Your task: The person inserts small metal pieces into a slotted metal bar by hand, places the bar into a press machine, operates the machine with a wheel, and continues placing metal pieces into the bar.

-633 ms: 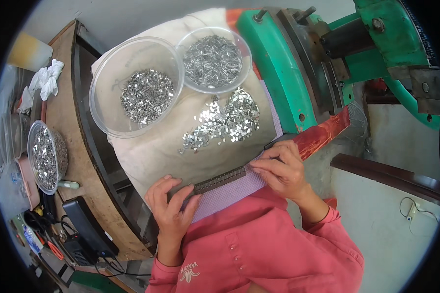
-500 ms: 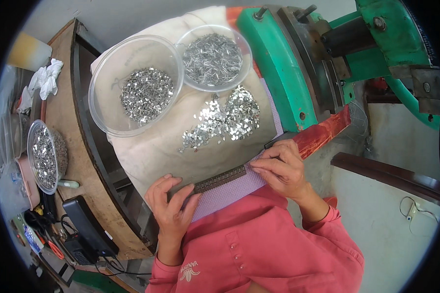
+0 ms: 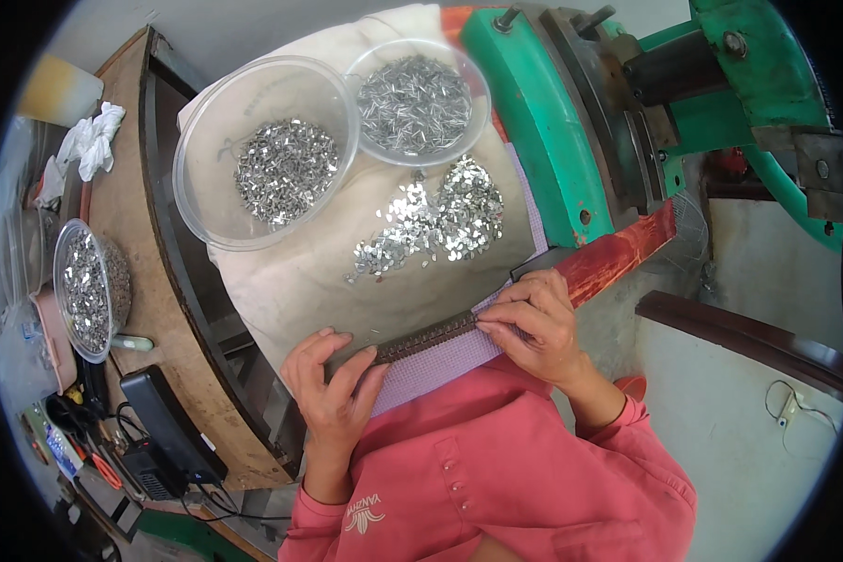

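A long dark slotted metal bar lies slantwise along the near edge of the cloth, with a row of small notches along it. My left hand grips its left end, thumb and fingers bent around it. At the right part of the bar, my right hand has thumb and forefinger pinched together over the notches; whatever is between the fingertips is hidden. Beyond the bar, a loose pile of small shiny flat metal pieces is spread on the pale cloth. Purple checked fabric shows under the bar's near side.
Behind the pile stand a large clear tub of small metal bits and a clear bowl of thin metal pins. A green press rises at the right. On the left, a wooden desk carries another tub and a black phone.
The tubs, pile and press sit slightly higher and farther right in the picture. Both hands keep almost the same places on the bar, the right fingertips shifting only a little.
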`<state>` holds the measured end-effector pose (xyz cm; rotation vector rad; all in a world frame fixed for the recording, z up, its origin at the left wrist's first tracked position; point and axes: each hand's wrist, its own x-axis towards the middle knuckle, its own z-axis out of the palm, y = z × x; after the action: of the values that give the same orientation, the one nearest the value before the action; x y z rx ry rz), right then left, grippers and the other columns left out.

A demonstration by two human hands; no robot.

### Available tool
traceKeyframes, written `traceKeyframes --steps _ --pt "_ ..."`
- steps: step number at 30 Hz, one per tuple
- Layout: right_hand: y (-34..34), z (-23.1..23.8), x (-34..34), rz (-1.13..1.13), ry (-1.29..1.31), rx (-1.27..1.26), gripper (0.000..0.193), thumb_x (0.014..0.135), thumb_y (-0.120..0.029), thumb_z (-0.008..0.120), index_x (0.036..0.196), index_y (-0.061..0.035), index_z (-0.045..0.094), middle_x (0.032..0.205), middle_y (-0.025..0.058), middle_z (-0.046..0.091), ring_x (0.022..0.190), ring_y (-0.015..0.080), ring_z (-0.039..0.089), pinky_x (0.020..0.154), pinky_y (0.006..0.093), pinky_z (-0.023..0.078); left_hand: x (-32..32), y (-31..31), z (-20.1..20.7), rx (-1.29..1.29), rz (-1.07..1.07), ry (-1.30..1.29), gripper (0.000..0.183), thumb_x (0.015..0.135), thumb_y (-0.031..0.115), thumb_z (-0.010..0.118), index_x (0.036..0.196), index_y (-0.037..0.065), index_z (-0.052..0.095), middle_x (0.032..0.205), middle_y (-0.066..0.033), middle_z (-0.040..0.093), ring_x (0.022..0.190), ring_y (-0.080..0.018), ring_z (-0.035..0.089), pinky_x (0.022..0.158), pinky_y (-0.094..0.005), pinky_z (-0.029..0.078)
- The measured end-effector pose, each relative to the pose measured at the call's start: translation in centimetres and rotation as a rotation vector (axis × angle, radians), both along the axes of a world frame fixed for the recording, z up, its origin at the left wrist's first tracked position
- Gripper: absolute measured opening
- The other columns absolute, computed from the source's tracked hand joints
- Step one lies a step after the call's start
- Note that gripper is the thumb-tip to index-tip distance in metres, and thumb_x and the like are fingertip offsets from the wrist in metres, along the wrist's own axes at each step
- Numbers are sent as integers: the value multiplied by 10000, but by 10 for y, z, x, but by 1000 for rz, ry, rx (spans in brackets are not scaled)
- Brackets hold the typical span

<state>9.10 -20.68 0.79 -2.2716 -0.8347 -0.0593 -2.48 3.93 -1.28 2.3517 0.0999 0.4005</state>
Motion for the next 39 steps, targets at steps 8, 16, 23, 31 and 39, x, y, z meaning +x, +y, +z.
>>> traceKeyframes --steps 8,16,23,31,39 --pt "1 4 0 -3 -4 -14 163 707 -105 833 842 -123 744 904 7 641 895 235 576 777 372 419 -1 -3 0 17 5 -13 361 605 92 873 931 102 717 1085 -88 627 1090 -341 585 949 -450 418" --pt "-1 2 0 -2 29 13 166 706 -102 832 846 -111 744 904 12 643 894 236 573 782 371 418 1 -2 0 34 11 -23 357 607 113 876 932 127 731 1080 -55 616 1073 -308 607 919 -405 406" --pt "-2 2 -2 -21 18 11 192 695 -85 833 865 -103 746 898 18 650 885 237 573 782 366 415 1 -3 -1 31 16 -33 353 607 125 881 927 130 732 1086 -47 618 1073 -298 605 914 -402 397" --pt "0 12 -5 3 38 72 182 726 -48 806 897 -78 751 889 33 654 846 225 575 761 348 435 1 -2 -1 38 21 -34 355 605 133 883 927 134 732 1090 -50 619 1076 -292 603 915 -399 394" --pt "5 18 -4 -20 259 224 181 760 -9 785 930 -61 755 863 61 655 761 205 596 671 315 454 0 -2 -1 12 13 -26 337 635 125 873 935 111 720 1090 -83 637 1085 -330 595 925 -434 414"
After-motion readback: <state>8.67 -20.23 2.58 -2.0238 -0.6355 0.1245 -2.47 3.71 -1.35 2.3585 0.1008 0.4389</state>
